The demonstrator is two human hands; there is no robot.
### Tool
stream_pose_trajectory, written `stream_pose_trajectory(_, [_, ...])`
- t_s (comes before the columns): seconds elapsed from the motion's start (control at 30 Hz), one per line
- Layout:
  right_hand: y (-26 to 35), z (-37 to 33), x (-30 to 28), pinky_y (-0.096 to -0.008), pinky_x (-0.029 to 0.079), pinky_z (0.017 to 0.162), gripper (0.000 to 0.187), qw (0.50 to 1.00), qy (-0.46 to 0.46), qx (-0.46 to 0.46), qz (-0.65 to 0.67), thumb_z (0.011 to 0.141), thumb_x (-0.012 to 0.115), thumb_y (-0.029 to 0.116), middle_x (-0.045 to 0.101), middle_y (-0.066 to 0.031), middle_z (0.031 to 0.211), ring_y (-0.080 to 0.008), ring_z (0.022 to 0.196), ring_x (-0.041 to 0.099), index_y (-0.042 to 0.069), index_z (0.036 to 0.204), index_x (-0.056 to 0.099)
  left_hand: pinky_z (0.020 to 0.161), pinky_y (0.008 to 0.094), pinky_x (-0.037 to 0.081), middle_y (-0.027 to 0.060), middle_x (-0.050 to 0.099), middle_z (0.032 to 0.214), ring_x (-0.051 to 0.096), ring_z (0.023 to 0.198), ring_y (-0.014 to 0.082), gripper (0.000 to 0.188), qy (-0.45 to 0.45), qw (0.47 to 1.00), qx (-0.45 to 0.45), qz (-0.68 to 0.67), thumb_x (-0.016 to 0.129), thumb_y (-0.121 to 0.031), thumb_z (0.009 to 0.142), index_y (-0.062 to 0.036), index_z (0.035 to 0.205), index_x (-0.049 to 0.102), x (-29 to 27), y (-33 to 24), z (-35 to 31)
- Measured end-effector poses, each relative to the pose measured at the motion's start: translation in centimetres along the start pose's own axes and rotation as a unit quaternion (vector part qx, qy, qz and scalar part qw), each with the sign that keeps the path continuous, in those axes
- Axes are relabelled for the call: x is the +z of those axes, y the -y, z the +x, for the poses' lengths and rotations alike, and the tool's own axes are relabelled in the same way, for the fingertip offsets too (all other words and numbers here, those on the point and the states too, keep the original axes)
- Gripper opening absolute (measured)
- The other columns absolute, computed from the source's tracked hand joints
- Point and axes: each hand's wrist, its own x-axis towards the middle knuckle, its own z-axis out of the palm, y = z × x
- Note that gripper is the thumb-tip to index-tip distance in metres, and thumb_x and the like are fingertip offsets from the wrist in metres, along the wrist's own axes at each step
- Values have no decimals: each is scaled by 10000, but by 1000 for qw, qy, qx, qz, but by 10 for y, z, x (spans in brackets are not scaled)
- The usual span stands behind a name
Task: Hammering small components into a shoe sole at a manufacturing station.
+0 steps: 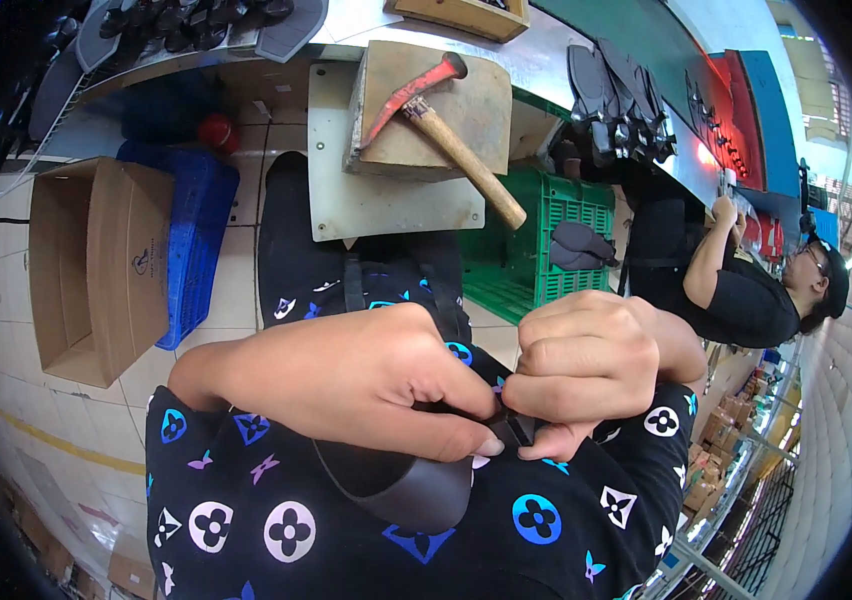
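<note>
A black curved piece, like a sandal strap or upper (416, 495), hangs below my left hand (356, 375). My left fingers and thumb pinch it near its narrow end. My right hand (586, 365) is closed, its thumb and curled fingers gripping a small black strap end (520, 428) close to the left fingertips. The two hands nearly meet over my patterned black clothing. The fingers hide most of the join between the band and the small strap.
A red-headed hammer (466, 160) lies on a wooden block (491, 95) above a pale board (396, 215). An open cardboard box (126, 270) and blue crate (201, 270) stand left. A green crate (571, 205) holds dark soles (578, 247). A co-worker (746, 280) sits right.
</note>
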Motion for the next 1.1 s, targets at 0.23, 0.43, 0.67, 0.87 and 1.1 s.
stream_pose_trajectory(0.23, [-10, -6, -13, -310, 480, 455, 434, 998, 44, 41, -22, 892, 736, 273, 606, -119, 735, -222, 578, 611, -139, 981, 632, 508, 318, 430, 108, 644, 678, 611, 560, 205, 120, -19, 987, -47, 153, 691, -105, 900, 8, 910, 729, -8, -16, -9])
stream_pose_trajectory(0.43, [-30, -24, -24, -266, 537, 619, 762, 926, -160, 334, -73, 888, 607, 583, 723, -120, 899, -188, 755, 709, -19, 1349, 535, 786, 253, 511, 109, 738, 901, 678, 850, 135, 215, -289, 949, -121, -34, 605, -116, 948, 67, 969, 718, 5, -9, -9])
stream_pose_trajectory(0.67, [-40, -39, 29, -264, 544, 639, 497, 889, -324, 313, 77, 995, 549, 400, 724, -144, 905, -181, 767, 708, -37, 1224, 611, 735, 237, 511, 112, 741, 950, 666, 819, 107, 240, -315, 940, -126, -26, 565, -132, 973, 49, 1011, 717, 9, -16, -3])
stream_pose_trajectory(0.87, [-39, -38, 52, -256, 546, 658, 390, 864, -408, 263, 132, 996, 589, 264, 718, -166, 985, -184, 813, 703, -65, 1206, 616, 681, 225, 489, 57, 717, 830, 616, 749, 54, 258, -319, 938, -129, -24, 598, -203, 986, 17, 978, 733, 3, -9, 9])
stream_pose_trajectory(1.1, [-67, -64, 54, -277, 473, 539, 263, 790, -509, 310, 143, 1021, 532, 202, 634, -131, 714, -148, 600, 596, -12, 877, 585, 737, 222, 482, 60, 720, 893, 613, 794, 66, 284, -314, 937, -146, -44, 584, -200, 985, 47, 981, 722, -19, 0, 20])
